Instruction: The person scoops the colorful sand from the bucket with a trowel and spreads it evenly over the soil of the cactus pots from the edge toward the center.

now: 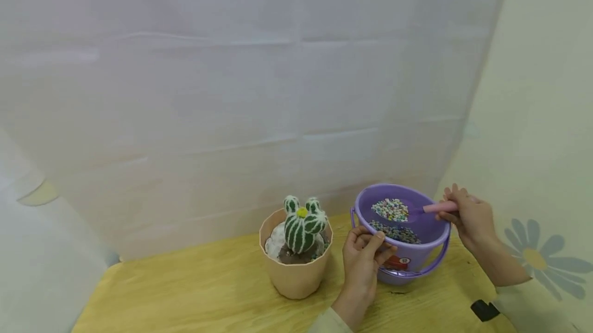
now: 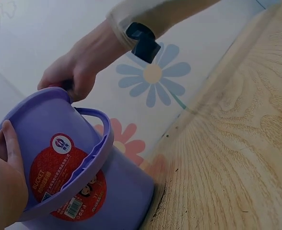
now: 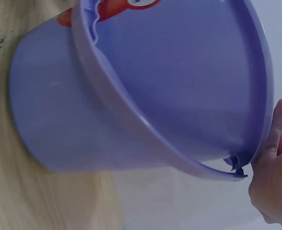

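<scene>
A purple bucket (image 1: 417, 256) with a red label stands on the wooden table, multicoloured pebbles (image 1: 399, 233) lying inside it. My left hand (image 1: 362, 261) grips the bucket's near-left rim. With my right hand (image 1: 473, 218) I hold the pink handle of a small shovel (image 1: 440, 207) over the bucket's right rim. Its blade sits within the bucket's mouth, heaped with pale and coloured pebbles (image 1: 390, 209). In the left wrist view the bucket's handle (image 2: 95, 167) hangs down across the label. The right wrist view shows the bucket's side (image 3: 179, 72), with the right hand (image 3: 275, 184) at its rim.
Left of the bucket stands a peach flower pot (image 1: 296, 277) with a knitted green-and-white cactus (image 1: 300, 234), white stuffing and brown soil-like filling. The wooden table (image 1: 185, 292) meets a pale wall behind and a flower-printed wall (image 1: 535, 259) at the right.
</scene>
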The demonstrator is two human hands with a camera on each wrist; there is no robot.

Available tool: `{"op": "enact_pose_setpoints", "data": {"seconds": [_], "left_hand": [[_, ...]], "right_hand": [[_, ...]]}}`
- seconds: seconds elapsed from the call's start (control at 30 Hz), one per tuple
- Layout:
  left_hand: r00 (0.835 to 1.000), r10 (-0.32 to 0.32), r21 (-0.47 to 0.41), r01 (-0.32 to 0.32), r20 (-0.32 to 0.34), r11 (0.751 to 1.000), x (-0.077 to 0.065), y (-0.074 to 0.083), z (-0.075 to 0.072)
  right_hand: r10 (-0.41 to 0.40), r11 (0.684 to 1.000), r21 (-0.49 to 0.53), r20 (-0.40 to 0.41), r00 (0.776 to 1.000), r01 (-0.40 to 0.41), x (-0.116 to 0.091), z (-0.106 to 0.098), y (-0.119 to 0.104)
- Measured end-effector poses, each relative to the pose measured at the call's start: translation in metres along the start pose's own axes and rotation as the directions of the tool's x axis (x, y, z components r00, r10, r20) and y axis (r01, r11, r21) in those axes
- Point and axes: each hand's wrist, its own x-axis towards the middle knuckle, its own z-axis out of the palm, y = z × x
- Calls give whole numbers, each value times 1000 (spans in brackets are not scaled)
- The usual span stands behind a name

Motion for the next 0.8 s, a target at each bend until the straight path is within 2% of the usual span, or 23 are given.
{"op": "enact_pose_setpoints", "data": {"seconds": [0.2, 0.33, 0.47, 0.67, 0.8], "left_hand": [[1000, -1, 11, 1, 14, 1000, 1, -2, -2], [999, -1, 14, 0, 33, 1000, 2, -1, -3], [999, 0, 17, -1, 46, 1000, -1, -1, -2], [998, 1, 36, -4, 67, 999, 0, 5, -1], [996, -17, 59, 12, 86, 998, 1, 7, -1]], "right_hand": [[-54, 996, 62, -113, 992, 61, 5, 9, 3], [-46, 982, 172, -163, 986, 75, 5, 14, 1], [-39, 967, 242, -153, 987, 76, 0, 18, -3], [-64, 973, 210, -137, 989, 92, -3, 23, -7], [-41, 978, 198, -141, 989, 69, -6, 22, -6]]}}
